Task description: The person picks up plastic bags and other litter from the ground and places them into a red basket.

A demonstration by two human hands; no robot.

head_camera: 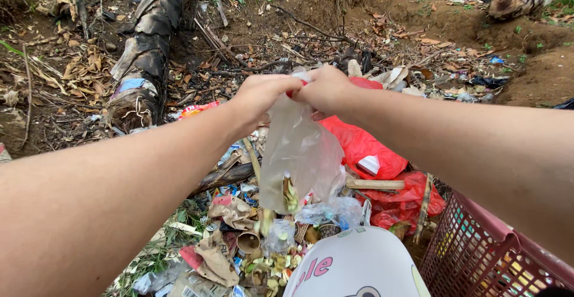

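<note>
My left hand (261, 95) and my right hand (326, 89) are held out together over a rubbish heap, both pinching the top of a clear plastic bag (297, 153). The bag hangs down from my fingers, with a few scraps of food waste in its lower part. Under it lies a pile of litter (251, 243): crumpled brown paper, wrappers, peelings and a paper cup. A red plastic bag (365, 147) lies just behind and to the right of the clear one.
A pink plastic basket (478, 255) stands at the bottom right. A white rounded object with pink lettering (353, 267) sits at the bottom centre. A charred log (149, 46) lies at the upper left. Bare earth, dry leaves and sticks surround the heap.
</note>
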